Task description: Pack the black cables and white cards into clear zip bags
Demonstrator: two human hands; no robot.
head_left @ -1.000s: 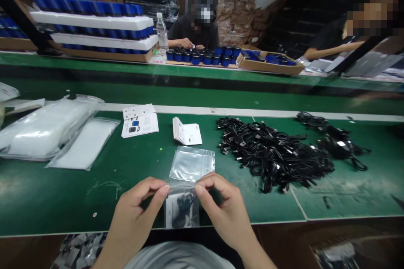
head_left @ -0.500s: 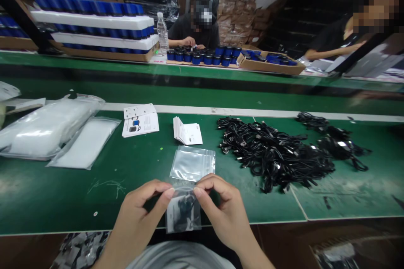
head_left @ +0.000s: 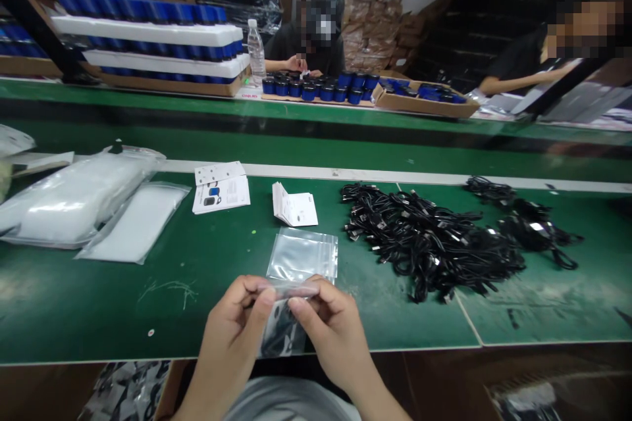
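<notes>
A small clear zip bag (head_left: 282, 332) with a black cable and a white leaflet inside hangs between my two hands at the near edge of the green table (head_left: 99, 302). My left hand (head_left: 237, 329) pinches the bag's top strip from the left. My right hand (head_left: 330, 329) pinches the same strip from the right, with the fingertips nearly meeting. Just beyond them lies an empty clear zip bag (head_left: 303, 255) flat on the table.
A heap of black cables (head_left: 424, 240) lies to the right, a smaller one (head_left: 528, 223) farther right. White leaflets (head_left: 295, 206) and printed cards (head_left: 220, 187) sit ahead, plastic packs of bags (head_left: 74, 200) at left. Two other people work behind a far bench with blue caps (head_left: 316, 89).
My hands have drawn closer together along the bag's top strip, and the bag has shifted slightly left and tilted.
</notes>
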